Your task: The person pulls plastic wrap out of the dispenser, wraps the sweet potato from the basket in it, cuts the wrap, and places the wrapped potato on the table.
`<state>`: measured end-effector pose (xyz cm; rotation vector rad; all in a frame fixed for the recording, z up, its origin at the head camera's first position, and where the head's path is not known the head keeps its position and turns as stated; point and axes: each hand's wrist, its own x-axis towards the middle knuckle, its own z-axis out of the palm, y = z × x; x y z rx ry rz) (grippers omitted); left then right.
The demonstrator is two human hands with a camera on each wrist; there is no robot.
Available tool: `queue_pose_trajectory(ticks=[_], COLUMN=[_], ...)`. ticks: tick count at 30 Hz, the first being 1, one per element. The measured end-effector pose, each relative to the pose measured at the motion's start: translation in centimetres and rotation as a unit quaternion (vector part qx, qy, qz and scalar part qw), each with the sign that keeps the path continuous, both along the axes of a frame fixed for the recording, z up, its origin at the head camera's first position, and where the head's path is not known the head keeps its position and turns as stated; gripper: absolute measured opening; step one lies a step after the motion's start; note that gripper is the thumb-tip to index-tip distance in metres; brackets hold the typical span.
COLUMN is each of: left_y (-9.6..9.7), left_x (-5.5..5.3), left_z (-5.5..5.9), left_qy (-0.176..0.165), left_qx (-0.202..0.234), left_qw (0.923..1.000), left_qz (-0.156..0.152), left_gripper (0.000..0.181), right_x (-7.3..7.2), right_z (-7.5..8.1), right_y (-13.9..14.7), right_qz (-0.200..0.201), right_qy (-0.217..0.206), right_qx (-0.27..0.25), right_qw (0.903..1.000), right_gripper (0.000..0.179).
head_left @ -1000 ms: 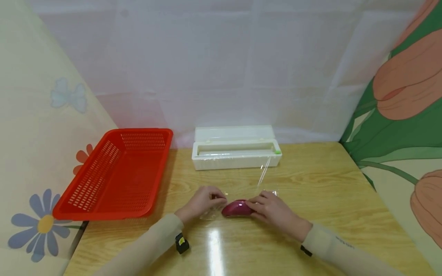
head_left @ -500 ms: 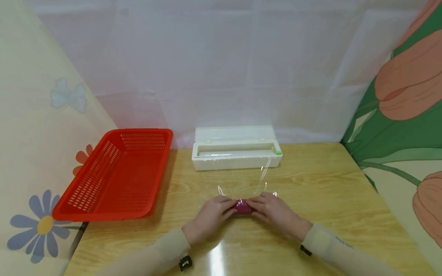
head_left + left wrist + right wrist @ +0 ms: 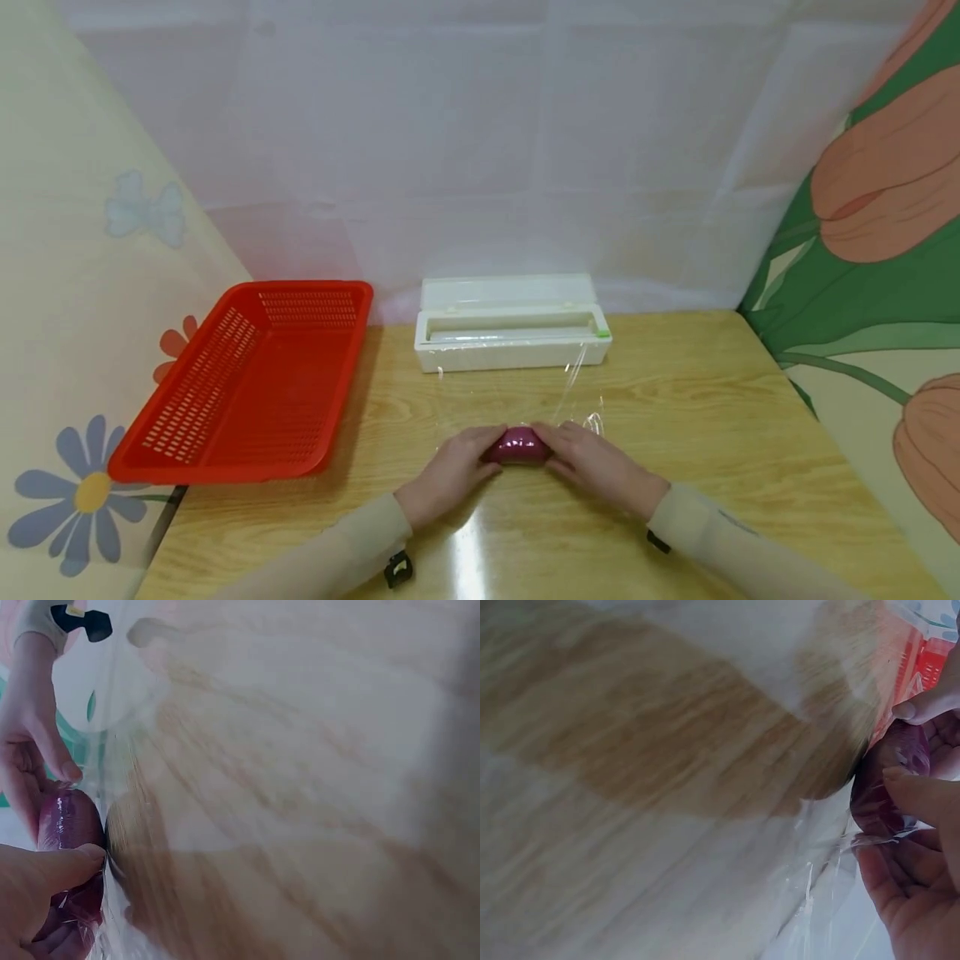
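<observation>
Evidently, the purple, eggplant-like piece (image 3: 519, 445) at the lower centre of the frame is shared: the grip of the left hand (image 3: 452, 468) pinches its left end, that of the right hand (image 3: 602, 467) its right, probably to hold the clear film (image 3: 574, 371) snug. The film stretches over the tabletop (image 3: 690, 417) to the open white box (image 3: 513, 357) at mid-frame, which likely anchors it.

On the table (image 3: 675, 400) we have the basket (image 3: 288, 392) at left, overhanging the edge, and the film box (image 3: 517, 357) to its right, before the backdrop (image 3: 450, 167). Nearer us, film (image 3: 573, 373) runs from the film box to the wrapped item (image 3: 521, 446) between our left hand (image 3: 452, 465) and right hand (image 3: 603, 467).
</observation>
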<state>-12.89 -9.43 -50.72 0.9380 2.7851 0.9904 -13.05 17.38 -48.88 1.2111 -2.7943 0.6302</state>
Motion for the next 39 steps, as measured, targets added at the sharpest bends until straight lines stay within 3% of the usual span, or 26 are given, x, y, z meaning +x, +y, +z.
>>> queue_pose_trajectory(ticks=[13, 23, 32, 39], left_y=[-0.2, 0.2, 0.0, -0.2], left_x=[-1.5, -2.3, -2.5, -2.9], left_z=[-0.3, -0.2, -0.4, 0.0], left_qy=[-0.023, -0.036, -0.074, -0.071], left_qx=[0.014, 0.022, 0.041, 0.046], left_qw=[0.9996, 0.9991, 0.9962, 0.9961], left_qz=[-0.006, -0.001, 0.019, 0.025], left_gripper=[0.06, 0.062, 0.055, 0.048], right_x=[-0.9, -1.7, -2.1, -2.7], right_z=[-0.3, -0.8, -0.8, -0.8], right_y=[-0.5, -0.7, -0.6, -0.2], right_qz=[-0.042, -0.055, -0.065, -0.055], right_qy=[-0.064, -0.041, -0.05, -0.015], right_qx=[0.001, -0.01, -0.024, -0.026], right_qw=[0.9971, 0.9976, 0.9963, 0.9981], right_gripper=[0.066, 0.056, 0.049, 0.043])
